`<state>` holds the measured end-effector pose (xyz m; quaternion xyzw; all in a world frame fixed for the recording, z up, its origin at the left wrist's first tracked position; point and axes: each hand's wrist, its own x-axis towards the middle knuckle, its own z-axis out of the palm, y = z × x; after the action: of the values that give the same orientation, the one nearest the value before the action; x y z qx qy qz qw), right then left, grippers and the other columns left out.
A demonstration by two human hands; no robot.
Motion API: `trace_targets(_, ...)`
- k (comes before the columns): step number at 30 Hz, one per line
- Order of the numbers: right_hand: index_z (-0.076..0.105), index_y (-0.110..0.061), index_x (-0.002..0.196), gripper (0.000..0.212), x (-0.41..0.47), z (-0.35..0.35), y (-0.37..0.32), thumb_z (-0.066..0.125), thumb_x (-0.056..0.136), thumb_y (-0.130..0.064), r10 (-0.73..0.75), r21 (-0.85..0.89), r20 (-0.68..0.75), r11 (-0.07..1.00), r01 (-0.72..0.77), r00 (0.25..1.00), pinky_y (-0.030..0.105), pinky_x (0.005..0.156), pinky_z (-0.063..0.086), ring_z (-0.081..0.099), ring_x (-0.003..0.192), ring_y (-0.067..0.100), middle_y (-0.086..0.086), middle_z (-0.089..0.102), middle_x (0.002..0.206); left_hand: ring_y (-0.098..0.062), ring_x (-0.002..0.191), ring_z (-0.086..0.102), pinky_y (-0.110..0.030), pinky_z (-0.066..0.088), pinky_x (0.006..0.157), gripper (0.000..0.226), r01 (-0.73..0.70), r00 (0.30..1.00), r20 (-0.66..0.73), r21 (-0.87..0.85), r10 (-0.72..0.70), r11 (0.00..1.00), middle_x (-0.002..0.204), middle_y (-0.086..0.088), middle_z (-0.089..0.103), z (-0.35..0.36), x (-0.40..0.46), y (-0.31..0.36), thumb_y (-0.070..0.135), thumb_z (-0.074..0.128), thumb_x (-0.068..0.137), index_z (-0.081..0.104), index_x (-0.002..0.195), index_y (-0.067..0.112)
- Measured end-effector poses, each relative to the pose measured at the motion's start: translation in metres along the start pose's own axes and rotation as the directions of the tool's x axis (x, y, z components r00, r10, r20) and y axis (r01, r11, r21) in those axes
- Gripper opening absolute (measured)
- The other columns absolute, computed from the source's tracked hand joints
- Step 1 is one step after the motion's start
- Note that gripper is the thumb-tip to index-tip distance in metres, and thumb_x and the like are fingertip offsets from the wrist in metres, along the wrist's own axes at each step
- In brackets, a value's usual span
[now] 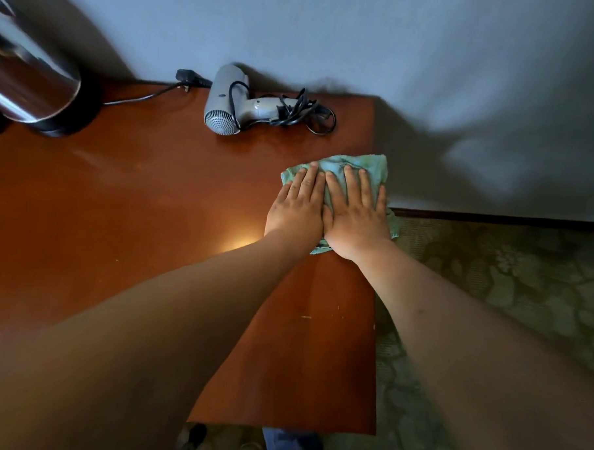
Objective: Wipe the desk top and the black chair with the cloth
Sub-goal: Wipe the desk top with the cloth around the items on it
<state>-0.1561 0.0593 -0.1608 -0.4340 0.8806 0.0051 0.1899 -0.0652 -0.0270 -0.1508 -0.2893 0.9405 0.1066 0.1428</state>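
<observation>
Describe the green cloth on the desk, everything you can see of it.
The pale green terry cloth looks soft, nubby and a little rumpled. It lies flat on the reddish-brown wooden desk top at its right edge, with one side hanging slightly over. The left hand and the right hand press on it side by side with straight fingers, covering most of its middle.

You're looking at a dim, bluish room. A warm glare spot shines on the desk top (153,201) near your wrists. Soft shadows fall across the wall (432,60). The kettle (29,77) smears with blur, and wide-angle distortion bends the edges.
</observation>
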Motion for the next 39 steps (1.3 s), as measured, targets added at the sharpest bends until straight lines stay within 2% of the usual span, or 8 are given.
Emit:
trace_targets(9, -0.016, -0.032, 0.160, 0.063, -0.121, 0.044, -0.020, 0.012, 0.105, -0.050, 0.044, -0.010, 0.017, 0.999, -0.044, 0.999, 0.055, 0.124, -0.010, -0.023, 0.154, 0.024, 0.000, -0.022, 0.168, -0.022, 0.157, -0.009, -0.038, -0.003, 0.126, 0.062, -0.049, 0.999, 0.000, 0.107, 0.049, 0.993, 0.169, -0.008, -0.014, 0.042, -0.117, 0.015, 0.035, 0.015, 0.109, -0.009, 0.160, 0.010)
trace_targets(19, -0.022, -0.033, 0.157, 0.063, -0.247, 0.093, -0.041, 0.009, 0.104, -0.050, 0.059, 0.010, 0.033, 0.998, -0.059, 0.998, 0.054, 0.123, -0.014, -0.025, 0.153, 0.024, 0.000, -0.026, 0.167, -0.023, 0.156, -0.012, -0.038, -0.001, 0.127, 0.065, -0.077, 0.997, 0.035, 0.088, 0.074, 0.993, 0.168, -0.008, -0.019, 0.085, -0.242, 0.030, 0.035, 0.016, 0.108, -0.015, 0.158, 0.010)
trace_targets(27, -0.029, -0.037, 0.149, 0.063, -0.294, 0.109, -0.042, -0.017, 0.089, -0.054, 0.044, 0.045, 0.031, 0.998, -0.045, 0.999, 0.053, 0.123, -0.015, -0.025, 0.153, 0.023, -0.001, -0.024, 0.167, -0.022, 0.156, -0.013, -0.039, 0.002, 0.128, 0.066, -0.090, 0.995, 0.052, 0.010, 0.090, 0.996, 0.168, -0.007, -0.018, 0.098, -0.283, 0.036, 0.038, 0.016, 0.106, -0.011, 0.160, 0.012)
trace_targets(30, -0.019, -0.036, 0.155, 0.068, -0.295, 0.111, -0.041, -0.014, 0.090, -0.054, 0.029, 0.054, 0.001, 0.998, -0.029, 1.000, 0.054, 0.124, -0.011, -0.019, 0.155, 0.024, 0.000, -0.016, 0.170, -0.025, 0.156, -0.013, -0.041, 0.001, 0.128, 0.065, -0.099, 0.995, 0.033, 0.051, 0.097, 0.994, 0.168, -0.011, -0.017, 0.099, -0.282, 0.037, 0.039, 0.009, 0.105, -0.011, 0.160, 0.009)
trace_targets(34, 0.008, -0.031, 0.162, 0.066, -0.287, 0.117, -0.034, 0.006, 0.100, -0.052, -0.001, 0.024, -0.100, 1.000, 0.003, 0.995, 0.056, 0.125, -0.001, -0.001, 0.157, 0.027, 0.005, 0.006, 0.171, -0.029, 0.155, -0.015, -0.043, 0.001, 0.128, 0.074, -0.115, 0.993, 0.021, 0.084, 0.114, 0.990, 0.166, -0.015, -0.021, 0.103, -0.274, 0.036, 0.038, -0.014, 0.092, -0.014, 0.158, 0.006)
trace_targets(36, 0.015, -0.029, 0.162, 0.064, -0.282, 0.119, -0.030, 0.014, 0.102, -0.051, -0.025, 0.009, -0.129, 1.000, 0.026, 0.991, 0.058, 0.125, 0.005, 0.007, 0.157, 0.029, 0.007, 0.014, 0.170, -0.029, 0.155, -0.018, -0.044, -0.001, 0.127, 0.069, -0.120, 0.993, 0.019, 0.070, 0.119, 0.990, 0.165, -0.015, -0.023, 0.106, -0.270, 0.034, 0.036, -0.006, 0.097, -0.016, 0.157, 0.005)
trace_targets(39, 0.017, -0.028, 0.162, 0.064, -0.269, 0.116, -0.025, 0.015, 0.102, -0.051, -0.063, -0.013, -0.134, 0.998, 0.061, 0.989, 0.058, 0.125, 0.006, 0.008, 0.157, 0.029, 0.007, 0.015, 0.169, -0.028, 0.153, -0.022, -0.044, -0.002, 0.127, 0.065, -0.117, 0.993, 0.006, 0.066, 0.117, 0.991, 0.164, -0.015, -0.026, 0.103, -0.261, 0.032, 0.035, 0.007, 0.103, -0.020, 0.155, 0.006)
